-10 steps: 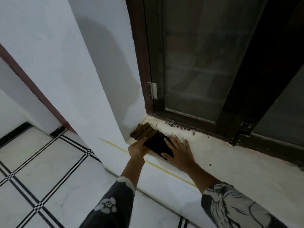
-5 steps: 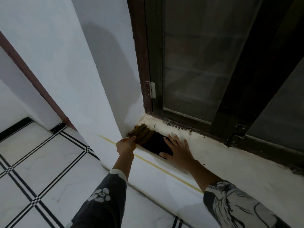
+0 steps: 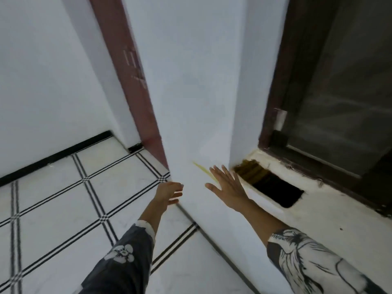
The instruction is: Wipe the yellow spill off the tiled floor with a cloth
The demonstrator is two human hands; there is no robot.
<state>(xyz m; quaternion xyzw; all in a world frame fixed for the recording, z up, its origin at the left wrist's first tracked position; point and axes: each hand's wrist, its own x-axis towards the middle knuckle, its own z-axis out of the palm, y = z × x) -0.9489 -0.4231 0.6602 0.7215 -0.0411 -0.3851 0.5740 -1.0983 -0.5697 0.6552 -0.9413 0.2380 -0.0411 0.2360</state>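
A dark cloth (image 3: 273, 186), black with a brown-yellow striped end, lies flat on the white ledge (image 3: 318, 215) by the window corner. My right hand (image 3: 228, 185) hovers just left of it with fingers spread, holding nothing. My left hand (image 3: 168, 193) is lower and further left, over the edge of the white wall face, fingers loosely apart and empty. A thin yellow streak (image 3: 203, 170) runs along the white face, partly behind my right hand. The tiled floor (image 3: 55, 204) is white with black double lines; no yellow spill shows on it.
A dark-framed window (image 3: 331, 98) rises behind the ledge, with a metal hook latch (image 3: 318, 181) on the sill. A white wall pillar (image 3: 191, 92) and a reddish-brown door frame (image 3: 131, 77) stand at the centre. Black skirting (image 3: 55, 154) edges the floor at left.
Both hands have come off the cloth and drawn back to the left. The cloth stays on the ledge. The view has swung left, showing more floor.
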